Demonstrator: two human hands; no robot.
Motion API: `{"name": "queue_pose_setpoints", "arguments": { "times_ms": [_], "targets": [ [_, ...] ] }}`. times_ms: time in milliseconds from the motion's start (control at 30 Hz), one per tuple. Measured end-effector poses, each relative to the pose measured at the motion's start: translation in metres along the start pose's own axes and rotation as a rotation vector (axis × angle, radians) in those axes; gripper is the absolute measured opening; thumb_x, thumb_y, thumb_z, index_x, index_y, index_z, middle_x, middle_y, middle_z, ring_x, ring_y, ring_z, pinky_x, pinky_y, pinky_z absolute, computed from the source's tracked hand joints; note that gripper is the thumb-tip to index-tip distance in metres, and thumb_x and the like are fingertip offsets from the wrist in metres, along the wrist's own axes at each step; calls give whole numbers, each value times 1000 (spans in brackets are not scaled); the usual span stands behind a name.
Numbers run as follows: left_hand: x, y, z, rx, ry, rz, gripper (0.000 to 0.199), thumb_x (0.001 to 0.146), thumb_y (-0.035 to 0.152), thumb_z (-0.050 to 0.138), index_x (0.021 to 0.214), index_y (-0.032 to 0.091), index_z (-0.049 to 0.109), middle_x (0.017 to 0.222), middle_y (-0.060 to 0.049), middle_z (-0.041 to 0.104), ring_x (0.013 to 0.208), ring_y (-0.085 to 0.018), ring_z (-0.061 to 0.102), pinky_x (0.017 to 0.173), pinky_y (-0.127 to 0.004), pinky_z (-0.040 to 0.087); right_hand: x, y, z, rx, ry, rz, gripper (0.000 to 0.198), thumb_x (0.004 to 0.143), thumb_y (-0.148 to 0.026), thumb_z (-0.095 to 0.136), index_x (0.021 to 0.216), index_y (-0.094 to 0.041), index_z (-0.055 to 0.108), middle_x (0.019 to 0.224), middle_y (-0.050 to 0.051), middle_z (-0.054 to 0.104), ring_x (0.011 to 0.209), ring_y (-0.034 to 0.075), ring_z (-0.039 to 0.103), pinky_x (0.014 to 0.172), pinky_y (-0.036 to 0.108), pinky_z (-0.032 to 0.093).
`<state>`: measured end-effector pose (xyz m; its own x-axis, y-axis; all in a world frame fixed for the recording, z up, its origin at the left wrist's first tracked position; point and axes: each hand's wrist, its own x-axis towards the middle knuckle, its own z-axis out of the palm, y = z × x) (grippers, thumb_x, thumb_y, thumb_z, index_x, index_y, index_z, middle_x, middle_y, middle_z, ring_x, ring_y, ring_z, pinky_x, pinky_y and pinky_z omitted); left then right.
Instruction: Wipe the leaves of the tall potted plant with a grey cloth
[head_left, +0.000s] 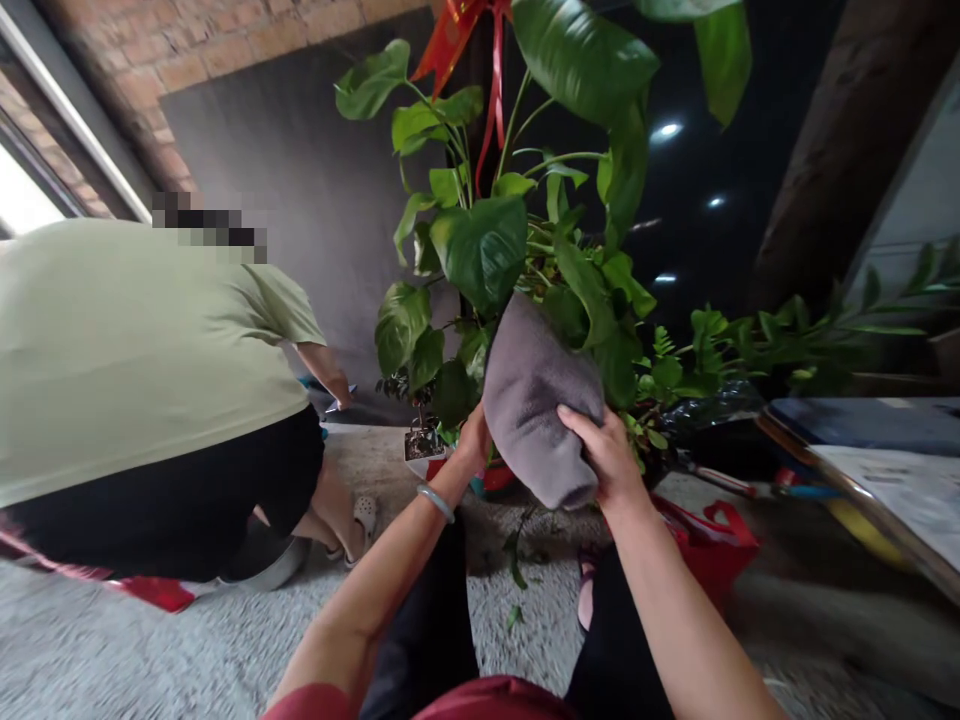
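A grey cloth [536, 400] is held up in front of a large leafy potted plant [484, 250]. My right hand [609, 455] grips the cloth's right side, its thumb pressed on the front of the fabric. My left hand [474, 440], below a pale bangle [436, 503] on the wrist, is at the cloth's left edge; its fingers pass behind the fabric and are mostly hidden. Whether a leaf lies inside the folds cannot be seen. Broad green leaves hang close above and around the cloth.
At left a person in a pale green shirt [142, 350] bends over, sitting low. A red ribbon [495, 90] hangs in the plant. A red bag [709, 545] and a table [885, 460] stand at right. A small potted plant [424, 440] sits by the wall; fallen leaves [514, 560] lie on the floor.
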<state>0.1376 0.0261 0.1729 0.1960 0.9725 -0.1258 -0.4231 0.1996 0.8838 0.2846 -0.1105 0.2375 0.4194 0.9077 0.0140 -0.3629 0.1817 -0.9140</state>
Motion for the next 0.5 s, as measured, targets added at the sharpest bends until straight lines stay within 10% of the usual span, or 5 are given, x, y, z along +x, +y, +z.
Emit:
{"name": "queue_pose_setpoints", "arguments": {
  "times_ms": [200, 400, 500],
  "targets": [
    [-8, -29, -42, 201, -79, 62, 44, 80, 49, 81, 111, 19, 84, 137, -14, 74, 122, -33, 67, 100, -42, 56, -27, 86, -41, -7, 65, 289, 31, 54, -44, 88, 72, -24, 73, 82, 4, 81, 87, 29, 76, 86, 40, 58],
    [7, -43, -105, 140, 584, -83, 24, 84, 26, 74, 107, 19, 74, 109, -10, 76, 98, -22, 70, 74, -28, 54, -64, 115, -88, -38, 138, 457, 45, 49, -47, 94, 84, -23, 79, 90, 4, 83, 102, 33, 77, 100, 44, 56],
    [26, -21, -112, 78, 618, 13, 32, 87, 23, 73, 119, 23, 67, 113, -5, 73, 99, -17, 68, 76, -24, 51, -66, 91, -72, -80, 67, 442, 47, 56, -47, 93, 94, -24, 80, 97, 4, 84, 102, 31, 77, 97, 42, 58]
  ]
}}
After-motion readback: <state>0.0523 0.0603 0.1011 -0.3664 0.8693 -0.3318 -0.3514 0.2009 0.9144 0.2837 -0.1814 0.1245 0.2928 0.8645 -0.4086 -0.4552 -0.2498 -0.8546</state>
